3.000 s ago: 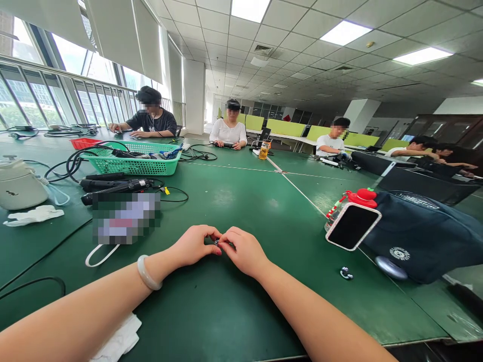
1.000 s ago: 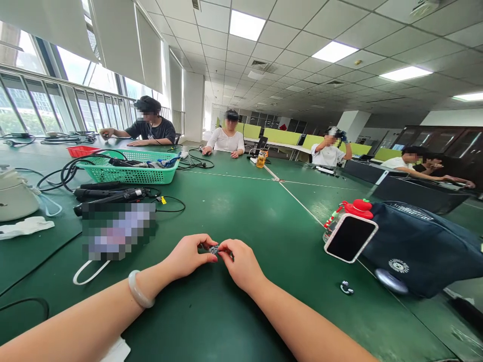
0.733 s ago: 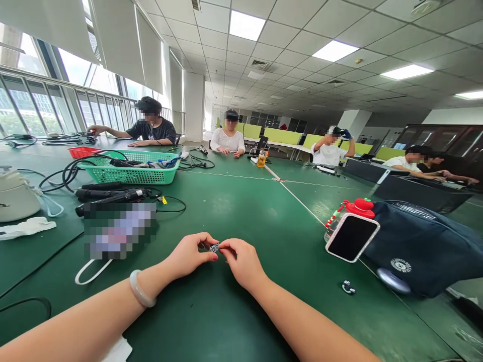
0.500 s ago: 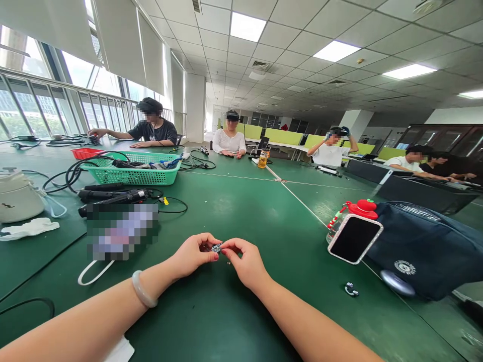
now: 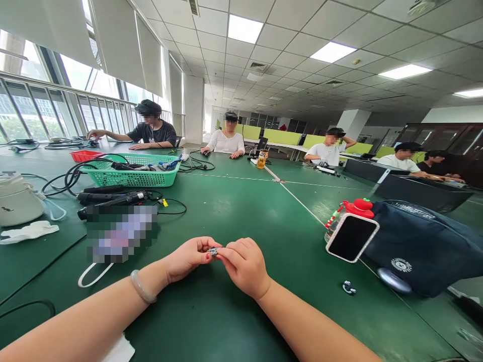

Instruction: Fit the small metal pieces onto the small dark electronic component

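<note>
At far left, dark and blue items are held in a green basket point(image 5: 132, 177). Near the centre, by the curled left hand point(image 5: 186, 260), a small grey piece point(image 5: 213, 252) is gripped; its right end is pinched by the right hand point(image 5: 245, 265). At right, a phone point(image 5: 352, 238) is stood beside a dark bag point(image 5: 426, 246).
</note>
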{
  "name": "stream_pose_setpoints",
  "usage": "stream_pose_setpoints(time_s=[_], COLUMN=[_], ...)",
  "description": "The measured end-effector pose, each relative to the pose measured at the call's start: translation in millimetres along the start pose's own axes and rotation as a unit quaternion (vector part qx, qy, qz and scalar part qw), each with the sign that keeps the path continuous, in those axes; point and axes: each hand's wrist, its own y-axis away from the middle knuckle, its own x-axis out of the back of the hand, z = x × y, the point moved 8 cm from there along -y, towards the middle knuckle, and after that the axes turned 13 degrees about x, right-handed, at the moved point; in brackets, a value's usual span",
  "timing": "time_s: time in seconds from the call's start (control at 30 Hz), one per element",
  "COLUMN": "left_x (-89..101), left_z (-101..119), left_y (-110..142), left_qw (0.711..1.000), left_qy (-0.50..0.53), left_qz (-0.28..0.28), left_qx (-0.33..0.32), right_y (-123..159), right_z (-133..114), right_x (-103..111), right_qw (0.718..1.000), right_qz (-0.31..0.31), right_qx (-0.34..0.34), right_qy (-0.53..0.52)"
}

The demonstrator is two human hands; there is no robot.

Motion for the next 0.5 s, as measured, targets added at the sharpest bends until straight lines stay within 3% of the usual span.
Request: stream_pose_setpoints(time_s=[0.1,0.23,0.3,0.37,0.43,0.5], left_x=[2.0,5.4,6.1,6.2,5.5,5.0], left_z=[-2.1,-6.4,-7.4,-8.4,-8.7,-8.8], left_y=[-1.7,-5.7,-6.4,-6.5,-6.4,-6.6], left_qw=[1.0,1.0,0.999,0.999,0.999,0.999], left_qy=[-0.002,-0.026,-0.03,-0.029,-0.027,-0.025], left_qz=[-0.001,0.016,0.02,0.021,0.014,0.009], left_qx=[0.0,0.008,0.009,0.015,0.018,0.02], right_y=[0.4,1.7,-0.4,-6.4,-13.1,-17.9], right_z=[-2.9,6.7,14.5,21.2,23.7,15.9], right_x=[-2.2,-4.9,5.7,39.1,94.5,157.6], right_qw=[0.999,0.999,0.998,0.997,0.99,0.977], right_qz=[-0.024,-0.043,-0.042,0.006,0.096,0.198], right_qx=[0.017,-0.024,-0.05,-0.076,-0.098,-0.075], right_qy=[0.024,-0.002,-0.018,-0.032,-0.03,-0.04])
